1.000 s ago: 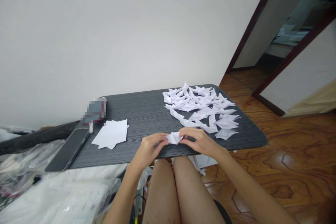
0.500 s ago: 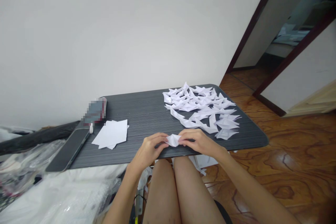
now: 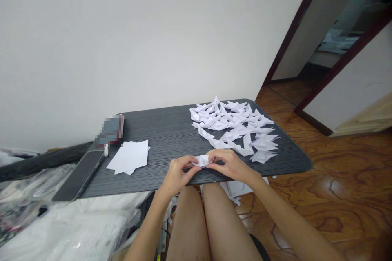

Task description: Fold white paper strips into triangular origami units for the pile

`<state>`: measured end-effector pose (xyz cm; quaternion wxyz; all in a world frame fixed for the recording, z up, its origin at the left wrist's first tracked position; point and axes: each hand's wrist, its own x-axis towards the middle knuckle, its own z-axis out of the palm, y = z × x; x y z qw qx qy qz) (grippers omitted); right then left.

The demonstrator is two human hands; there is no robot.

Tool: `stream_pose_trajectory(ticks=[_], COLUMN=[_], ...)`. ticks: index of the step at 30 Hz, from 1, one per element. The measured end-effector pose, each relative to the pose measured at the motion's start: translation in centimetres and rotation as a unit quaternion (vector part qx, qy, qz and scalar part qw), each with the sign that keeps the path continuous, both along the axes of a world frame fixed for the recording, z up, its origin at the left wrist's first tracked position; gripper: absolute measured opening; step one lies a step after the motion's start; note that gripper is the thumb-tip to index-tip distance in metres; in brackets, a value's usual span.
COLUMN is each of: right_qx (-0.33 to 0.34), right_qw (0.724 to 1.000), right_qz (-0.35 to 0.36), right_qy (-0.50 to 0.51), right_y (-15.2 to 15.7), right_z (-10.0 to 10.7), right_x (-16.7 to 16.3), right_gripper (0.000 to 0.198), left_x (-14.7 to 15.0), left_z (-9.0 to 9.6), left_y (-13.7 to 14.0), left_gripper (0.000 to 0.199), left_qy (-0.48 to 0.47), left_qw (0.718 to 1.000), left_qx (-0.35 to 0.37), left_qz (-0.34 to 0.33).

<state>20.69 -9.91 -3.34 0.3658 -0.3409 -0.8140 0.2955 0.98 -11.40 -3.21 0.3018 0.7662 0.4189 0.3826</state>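
On the folder's side of the paper pile [image 3: 222, 123], the folded paper [image 3: 202, 160] stretches crosswise, left hand [image 3: 177, 174] and right hand [image 3: 232, 164] fingers pinching opposite ends!

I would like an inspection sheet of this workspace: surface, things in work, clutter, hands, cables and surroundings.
Surface: dark ribbed table, rounded corner at near right.
Things in work: small folded paper between the hands; many folded paper pieces at right; flat white sheets at left, overlapping.
Clutter: black phone-like slab and pixelated object at left; wrapped white bundle beside the near left edge.
Hands: left hand and right hand each pinch one end of the small folded paper.
Cables: none clear on the tabletop; below it, too small to tell.
Surroundings: white wall behind; wood-patterned floor and dark door frame at right.
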Motion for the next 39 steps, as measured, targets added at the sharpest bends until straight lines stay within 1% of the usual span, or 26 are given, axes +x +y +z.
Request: stream_pose_trajectory(ticks=[4,6,9,13,19,24,28,31,33,36,39], right_qx=[-0.007,-0.003,0.013,0.037,0.032,0.041,0.028,-0.006,-0.056,-0.137,-0.182], right_qw=[1.0,1.0,1.0,0.999,0.997,0.998,0.999,0.999,0.996,0.982,0.968], right_qz=[0.011,0.011,0.008,0.017,0.057,0.049,0.034,0.011,-0.001,-0.011,-0.012], right_qy=[0.019,0.018,0.008,-0.007,-0.032,-0.028,-0.008,0.032,0.065,0.128,0.172], right_y=[0.1,0.1,0.2,0.2,0.2,0.1,0.1,0.1,0.1,0.1,0.2], right_z=[-0.1,-0.2,-0.4,-0.2,0.8,1.1,1.2,1.2,1.1,1.0,1.0], right_x=[0.0,0.0,0.0,0.1,0.2,0.1,0.1,0.0,-0.2,-0.6,-0.9], right_gripper=[0.006,0.01,0.017,0.013,0.016,0.015,0.012,0.009,0.01,0.013,0.014], left_x=[0.1,0.1,0.2,0.1,-0.1,0.0,0.1,0.3,0.4,0.7,1.0], left_z=[0.2,0.2,0.2,0.3,0.7,0.9,1.1,1.3,1.5,1.5,1.4], left_y=[0.1,0.1,0.2,0.2,0.2,0.1,0.1,0.0,0.0,0.1,0.2], left_gripper=[0.014,0.015,0.018,0.016,0.018,0.018,0.016,0.014,0.014,0.015,0.017], left_qy=[-0.002,0.005,0.023,0.05,0.063,0.054,0.034,0.002,-0.029,-0.084,-0.125], left_qw=[1.0,0.999,0.997,0.993,0.993,0.994,0.996,0.998,0.999,0.995,0.985], left_qx=[0.026,0.041,0.07,0.102,0.088,0.09,0.082,0.055,0.019,-0.044,-0.095], left_qz=[-0.001,-0.007,-0.018,-0.023,-0.042,-0.037,-0.022,-0.003,0.011,0.035,0.066])
